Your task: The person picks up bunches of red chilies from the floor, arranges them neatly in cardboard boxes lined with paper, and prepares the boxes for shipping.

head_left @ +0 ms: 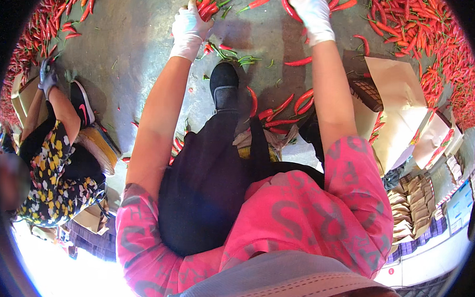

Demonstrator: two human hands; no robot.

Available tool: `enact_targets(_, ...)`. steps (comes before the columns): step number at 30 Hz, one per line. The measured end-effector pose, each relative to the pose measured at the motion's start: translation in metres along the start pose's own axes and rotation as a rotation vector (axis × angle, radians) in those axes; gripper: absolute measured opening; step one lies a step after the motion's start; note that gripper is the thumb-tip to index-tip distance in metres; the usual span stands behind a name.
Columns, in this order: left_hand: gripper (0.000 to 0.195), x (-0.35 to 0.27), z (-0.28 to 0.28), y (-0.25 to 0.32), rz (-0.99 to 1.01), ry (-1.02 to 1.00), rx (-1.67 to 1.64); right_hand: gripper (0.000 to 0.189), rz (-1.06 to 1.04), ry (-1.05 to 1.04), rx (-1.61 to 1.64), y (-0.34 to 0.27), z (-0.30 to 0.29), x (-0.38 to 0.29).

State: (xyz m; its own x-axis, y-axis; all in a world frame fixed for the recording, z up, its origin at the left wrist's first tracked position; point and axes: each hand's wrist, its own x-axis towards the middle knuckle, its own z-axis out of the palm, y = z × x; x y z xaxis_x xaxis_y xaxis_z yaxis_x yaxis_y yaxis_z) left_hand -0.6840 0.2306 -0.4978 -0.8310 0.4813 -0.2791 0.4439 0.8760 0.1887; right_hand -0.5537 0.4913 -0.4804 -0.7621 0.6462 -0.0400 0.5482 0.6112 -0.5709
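My left hand (190, 31), in a white glove, is closed around a bunch of red chili peppers (207, 9) with green stems. A white glove also covers my right hand (312, 17), at the top edge, where its fingertips are cut off. One curved red chili pepper (290, 8) lies against its finger side; whether it is gripped cannot be seen. On the concrete floor (139, 39) below my hands lie several green stems (246, 60). More loose red chili peppers (280, 108) are scattered beside my black shoe (224, 83).
Heaps of red chili peppers rise at right (406, 28) and left (33, 31). At my right stand brown paper-lined containers (399, 111) and a stack of folded brown paper (414, 205). A co-worker (52, 173) sits at left, a gloved hand (48, 77) by the heap.
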Motion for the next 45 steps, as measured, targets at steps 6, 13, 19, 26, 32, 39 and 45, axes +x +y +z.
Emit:
enact_targets(6, 0.084, 0.007, -0.012, 0.026, -0.024, 0.024, -0.119, 0.085, 0.046, -0.144, -0.386, -0.009, 0.007, -0.024)
enact_targets(13, 0.046, -0.005, 0.019, 0.065, -0.126, -0.454, -1.438, 0.038, 0.422, -0.218, 1.000, -0.061, 0.036, -0.075)
enact_targets(19, 0.055, -0.056, -0.030, 0.130, -0.100, -0.720, -1.730, 0.065, 0.444, -0.405, 1.183, -0.033, -0.056, -0.104)
enact_targets(26, 0.033, -0.173, -0.117, 0.357, 0.734, -0.795, -1.118, 0.045, 0.144, -0.472, 0.999, 0.037, -0.405, -0.176)
enact_targets(32, 0.034, -0.283, -0.023, 0.482, 0.054, -1.350, -1.608, 0.049, 0.676, -0.035, 1.195, 0.160, -0.399, -0.301)
enact_targets(39, 0.039, -0.270, 0.069, 0.483, -0.549, -1.085, -0.982, 0.064, 0.284, 0.286, -0.034, 0.291, -0.309, -0.286)
enact_targets(45, 0.056, -0.258, -0.029, 0.446, 0.046, -1.258, -1.127, 0.054, 0.512, 0.562, 0.191, 0.327, -0.242, -0.289)
